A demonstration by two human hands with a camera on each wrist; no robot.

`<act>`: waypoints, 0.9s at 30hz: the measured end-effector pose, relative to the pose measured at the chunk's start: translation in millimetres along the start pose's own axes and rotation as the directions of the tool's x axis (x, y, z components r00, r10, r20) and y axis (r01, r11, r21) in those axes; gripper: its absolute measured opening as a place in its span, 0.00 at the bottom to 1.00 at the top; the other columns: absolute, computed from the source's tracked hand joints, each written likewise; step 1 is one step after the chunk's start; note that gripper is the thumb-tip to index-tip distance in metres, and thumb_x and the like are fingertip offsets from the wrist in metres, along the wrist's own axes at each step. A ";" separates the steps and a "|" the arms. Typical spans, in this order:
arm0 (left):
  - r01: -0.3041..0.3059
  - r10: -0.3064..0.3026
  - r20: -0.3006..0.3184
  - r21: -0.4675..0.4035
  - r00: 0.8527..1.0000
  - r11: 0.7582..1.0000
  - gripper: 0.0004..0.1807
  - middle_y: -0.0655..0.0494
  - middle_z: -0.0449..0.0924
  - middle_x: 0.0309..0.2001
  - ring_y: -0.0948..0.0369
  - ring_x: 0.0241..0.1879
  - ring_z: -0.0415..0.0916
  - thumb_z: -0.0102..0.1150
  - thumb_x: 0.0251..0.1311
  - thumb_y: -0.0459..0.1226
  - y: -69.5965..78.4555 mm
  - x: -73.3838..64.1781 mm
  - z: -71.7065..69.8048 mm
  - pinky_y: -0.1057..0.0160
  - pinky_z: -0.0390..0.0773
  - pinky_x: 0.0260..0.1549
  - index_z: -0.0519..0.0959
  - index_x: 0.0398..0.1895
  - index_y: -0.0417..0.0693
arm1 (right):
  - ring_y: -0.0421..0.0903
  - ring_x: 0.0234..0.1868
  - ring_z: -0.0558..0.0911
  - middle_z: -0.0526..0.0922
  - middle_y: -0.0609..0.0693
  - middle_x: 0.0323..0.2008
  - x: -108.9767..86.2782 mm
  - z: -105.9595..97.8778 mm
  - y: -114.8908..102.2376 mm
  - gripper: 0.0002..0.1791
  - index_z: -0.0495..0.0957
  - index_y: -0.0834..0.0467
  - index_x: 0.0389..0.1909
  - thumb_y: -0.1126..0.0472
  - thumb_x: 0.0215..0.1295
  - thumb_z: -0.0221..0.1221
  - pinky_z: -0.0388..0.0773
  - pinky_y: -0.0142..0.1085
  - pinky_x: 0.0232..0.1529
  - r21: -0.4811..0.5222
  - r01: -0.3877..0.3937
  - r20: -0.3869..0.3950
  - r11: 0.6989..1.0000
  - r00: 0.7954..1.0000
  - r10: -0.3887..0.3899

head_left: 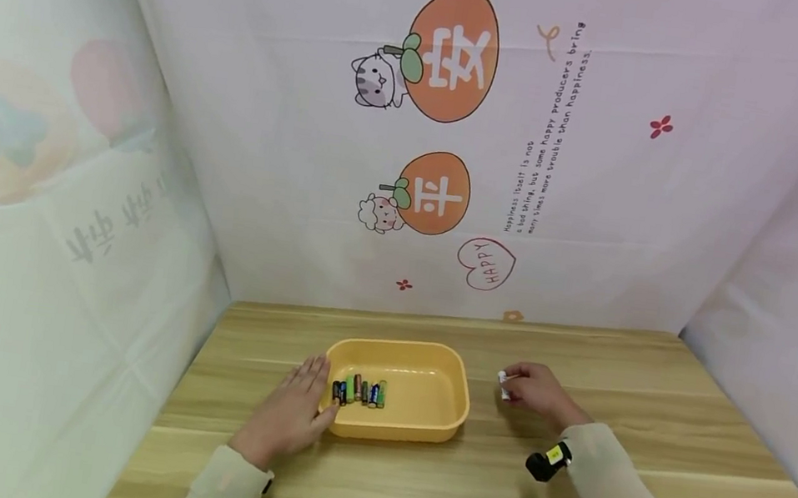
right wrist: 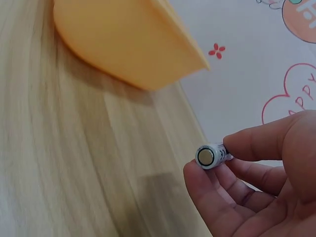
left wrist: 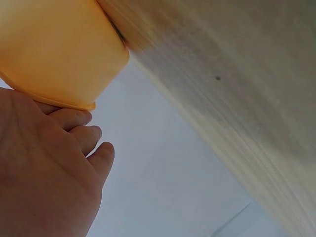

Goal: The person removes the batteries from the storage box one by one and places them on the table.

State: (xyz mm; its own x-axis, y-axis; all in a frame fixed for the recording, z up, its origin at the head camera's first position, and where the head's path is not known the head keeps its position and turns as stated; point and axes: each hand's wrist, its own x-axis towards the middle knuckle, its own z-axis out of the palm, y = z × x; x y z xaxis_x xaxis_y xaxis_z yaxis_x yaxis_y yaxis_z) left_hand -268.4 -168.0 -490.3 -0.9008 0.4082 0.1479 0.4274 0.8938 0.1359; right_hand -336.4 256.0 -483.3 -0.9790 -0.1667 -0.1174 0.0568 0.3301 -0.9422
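Observation:
Between the thumb and fingers of my right hand (head_left: pixel 535 387) a small white battery (right wrist: pixel 212 155) is pinched, its flat metal end showing in the right wrist view. The hand is to the right of a yellow plastic tray (head_left: pixel 459 392), held over the table. Along the tray's left side lies my left hand (head_left: pixel 290 411), its fingers extended against the rim and the thumb at the front left corner. From below, the left wrist view shows those fingers touching the rim's outside. Several batteries (head_left: pixel 358 388) of different colours stand in a row in the tray's left part.
A wood-grain table (head_left: pixel 382 491) carries the tray. White printed cloth (head_left: pixel 292 142) rises behind the table's back edge, with more cloth on the left and right sides. A black wrist device (head_left: pixel 548 462) sits at the right sleeve.

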 end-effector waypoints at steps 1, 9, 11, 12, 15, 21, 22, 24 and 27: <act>0.000 0.000 -0.003 -0.003 1.000 1.000 0.40 0.43 0.41 0.75 0.47 0.74 0.41 0.39 0.73 0.54 -0.1 -0.1 -0.6 0.50 0.46 0.70 0.48 0.75 0.34 | 0.49 0.35 0.81 0.77 0.69 0.43 1.0 -0.8 2.0 0.20 0.68 0.81 0.54 0.72 0.65 0.53 0.83 0.44 0.38 -0.020 0.004 -0.002 1.000 1.000 -0.004; -0.016 0.016 -0.006 -0.001 1.000 1.000 0.40 0.40 0.45 0.75 0.46 0.74 0.43 0.38 0.73 0.54 -1.4 0.9 -0.8 0.48 0.48 0.69 0.50 0.75 0.33 | 0.49 0.32 0.82 0.81 0.63 0.39 5.5 -5.8 13.4 0.18 0.73 0.77 0.50 0.71 0.60 0.54 0.81 0.41 0.31 -0.294 0.005 -0.038 0.956 0.999 -0.017; -0.012 0.012 0.003 -0.003 1.000 1.000 0.40 0.41 0.44 0.75 0.47 0.74 0.42 0.38 0.73 0.54 -1.5 0.7 -2.1 0.49 0.47 0.70 0.50 0.75 0.34 | 0.49 0.32 0.83 0.80 0.62 0.40 5.2 -6.4 14.5 0.18 0.74 0.76 0.50 0.70 0.61 0.54 0.82 0.41 0.32 -0.322 -0.004 -0.034 0.947 0.999 -0.007; -0.011 0.011 0.001 -0.006 1.000 1.000 0.39 0.41 0.45 0.75 0.47 0.74 0.42 0.38 0.73 0.54 -1.7 0.8 -2.6 0.49 0.47 0.70 0.50 0.75 0.34 | 0.49 0.32 0.83 0.81 0.62 0.40 5.0 -6.8 14.5 0.18 0.74 0.75 0.50 0.69 0.62 0.54 0.82 0.41 0.32 -0.333 -0.011 -0.038 0.943 0.999 -0.001; -0.013 0.013 -0.004 -0.015 1.000 1.000 0.39 0.41 0.45 0.75 0.47 0.74 0.43 0.39 0.73 0.53 -0.2 0.9 -6.4 0.49 0.47 0.70 0.50 0.75 0.34 | 0.48 0.32 0.82 0.80 0.60 0.40 2.2 -9.4 15.1 0.18 0.75 0.74 0.51 0.67 0.63 0.54 0.81 0.41 0.32 -0.372 -0.029 -0.051 0.928 0.999 0.010; -0.018 0.018 0.010 -0.002 1.000 1.000 0.39 0.41 0.44 0.76 0.47 0.74 0.42 0.37 0.74 0.54 0.7 3.1 -8.3 0.49 0.47 0.70 0.49 0.75 0.34 | 0.48 0.30 0.80 0.81 0.56 0.34 0.1 -15.6 14.1 0.16 0.76 0.72 0.49 0.65 0.64 0.54 0.79 0.41 0.30 -0.434 -0.054 -0.065 0.899 0.997 0.028; -0.016 0.016 0.015 -0.002 1.000 1.000 0.39 0.41 0.44 0.76 0.48 0.74 0.42 0.36 0.74 0.54 0.7 3.4 -8.7 0.49 0.47 0.70 0.48 0.75 0.34 | 0.48 0.30 0.80 0.81 0.56 0.33 0.2 -15.9 13.3 0.16 0.77 0.72 0.47 0.65 0.65 0.54 0.79 0.41 0.29 -0.437 -0.059 -0.064 0.898 0.997 0.034; -0.012 0.012 0.022 -0.006 1.000 1.000 0.39 0.41 0.43 0.76 0.48 0.74 0.41 0.37 0.74 0.53 0.2 3.6 -8.6 0.50 0.47 0.70 0.48 0.75 0.34 | 0.48 0.29 0.80 0.81 0.55 0.31 0.9 -15.7 12.6 0.14 0.77 0.71 0.45 0.65 0.64 0.54 0.78 0.40 0.28 -0.443 -0.069 -0.065 0.894 0.997 0.045; -0.018 0.018 0.021 -0.007 1.000 1.000 0.39 0.41 0.44 0.76 0.47 0.74 0.42 0.37 0.74 0.53 -1.2 2.7 -6.2 0.48 0.47 0.70 0.48 0.75 0.34 | 0.47 0.28 0.80 0.80 0.54 0.31 1.6 -14.3 13.7 0.13 0.78 0.71 0.43 0.64 0.64 0.55 0.78 0.39 0.27 -0.474 -0.075 -0.066 0.877 0.997 0.050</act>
State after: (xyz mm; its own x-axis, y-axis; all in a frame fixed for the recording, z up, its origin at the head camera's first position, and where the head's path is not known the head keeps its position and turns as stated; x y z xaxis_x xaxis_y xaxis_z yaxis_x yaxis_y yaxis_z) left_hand -270.9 -169.1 -484.0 -0.8944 0.4282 0.1294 0.4440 0.8851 0.1397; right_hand -340.0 273.5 -491.9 -0.9857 -0.0886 -0.1431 0.0304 0.7427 -0.6690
